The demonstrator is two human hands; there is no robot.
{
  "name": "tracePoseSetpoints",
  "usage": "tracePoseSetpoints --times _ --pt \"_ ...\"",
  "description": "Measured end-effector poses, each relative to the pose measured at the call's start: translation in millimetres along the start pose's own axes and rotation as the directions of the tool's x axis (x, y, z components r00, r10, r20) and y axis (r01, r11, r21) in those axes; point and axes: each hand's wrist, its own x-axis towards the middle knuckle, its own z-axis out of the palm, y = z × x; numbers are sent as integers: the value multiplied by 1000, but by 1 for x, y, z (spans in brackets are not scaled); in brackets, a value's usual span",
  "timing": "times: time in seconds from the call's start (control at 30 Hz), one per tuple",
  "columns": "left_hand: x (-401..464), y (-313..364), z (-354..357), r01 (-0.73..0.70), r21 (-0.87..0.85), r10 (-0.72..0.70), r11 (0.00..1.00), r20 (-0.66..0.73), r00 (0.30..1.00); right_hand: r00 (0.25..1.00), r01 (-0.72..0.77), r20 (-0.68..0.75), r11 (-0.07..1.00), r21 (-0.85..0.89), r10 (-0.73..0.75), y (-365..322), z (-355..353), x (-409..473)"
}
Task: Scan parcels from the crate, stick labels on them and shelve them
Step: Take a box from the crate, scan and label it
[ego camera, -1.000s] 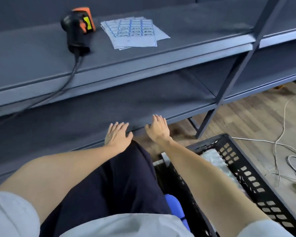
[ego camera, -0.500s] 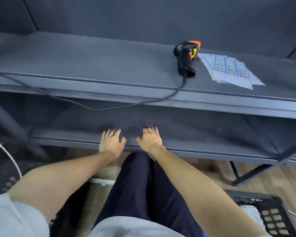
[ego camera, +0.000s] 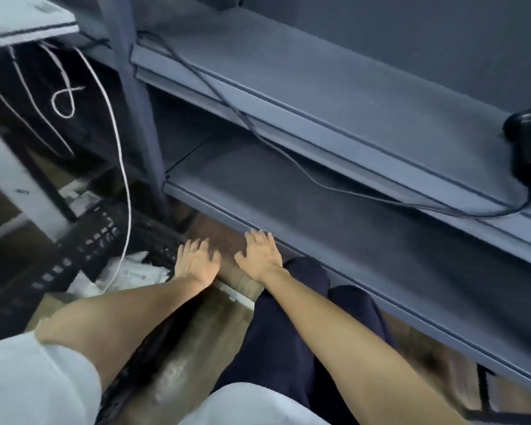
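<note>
Both hands are spread flat and empty: the left hand [ego camera: 196, 262] and right hand [ego camera: 261, 254] hover side by side at frame centre, by the lower dark grey metal shelf [ego camera: 365, 228]. The black slotted plastic crate [ego camera: 83, 240] holding white wrapped parcels [ego camera: 129, 273] lies lower left, just beside the left hand (the nearer one). The black handheld scanner [ego camera: 528, 142] sits far right. Half a second ago the view faced the shelf squarely; it has since swung left.
</note>
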Motion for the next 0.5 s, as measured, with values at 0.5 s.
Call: tracePoseSetpoints --times 0.5 --pt "-16 -164 36 497 -183 -502 848 22 865 955 223 198 975 12 -221 -109 91 43"
